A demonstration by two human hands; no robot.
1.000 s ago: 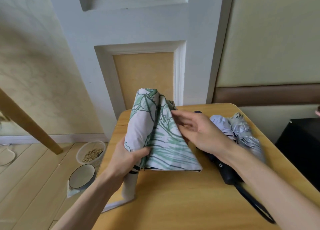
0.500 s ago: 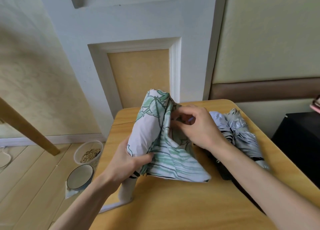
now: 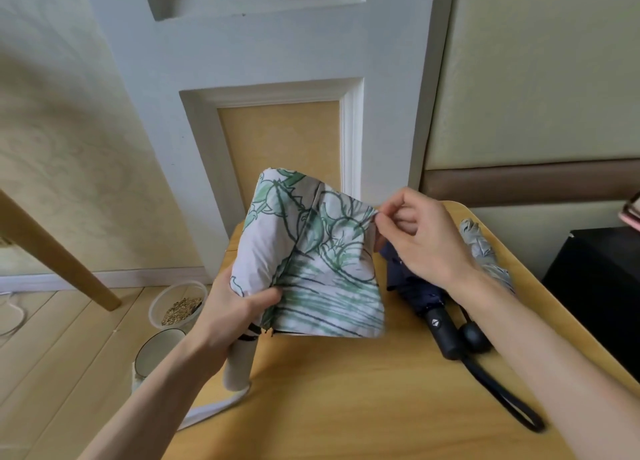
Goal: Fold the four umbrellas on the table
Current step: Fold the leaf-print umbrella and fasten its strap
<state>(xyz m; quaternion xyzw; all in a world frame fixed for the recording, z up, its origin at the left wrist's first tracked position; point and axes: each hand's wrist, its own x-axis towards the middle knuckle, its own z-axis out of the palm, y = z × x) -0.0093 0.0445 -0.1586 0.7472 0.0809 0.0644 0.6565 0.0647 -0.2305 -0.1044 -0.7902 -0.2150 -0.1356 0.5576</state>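
A white umbrella with green leaf print (image 3: 311, 262) is held up over the left part of the wooden table (image 3: 363, 397). My left hand (image 3: 232, 310) grips its canopy near the white handle, which points down past the table edge. My right hand (image 3: 419, 241) pinches a fold of the canopy's right edge and holds it out. A dark navy umbrella (image 3: 419, 296) with a black handle and wrist strap lies on the table under my right forearm. A folded grey umbrella (image 3: 485, 251) lies beyond it at the right.
A clear tub of grain (image 3: 178, 307) and a white bowl (image 3: 156, 352) stand on the floor left of the table. A slanted wooden leg (image 3: 52, 251) crosses the left. A black cabinet (image 3: 602, 286) is at the right. A panelled wall rises behind the table.
My right hand has come out of the canopy folds and pulled one panel edge out to the right. My left hand keeps its grip, and the umbrella has tilted slightly upward.
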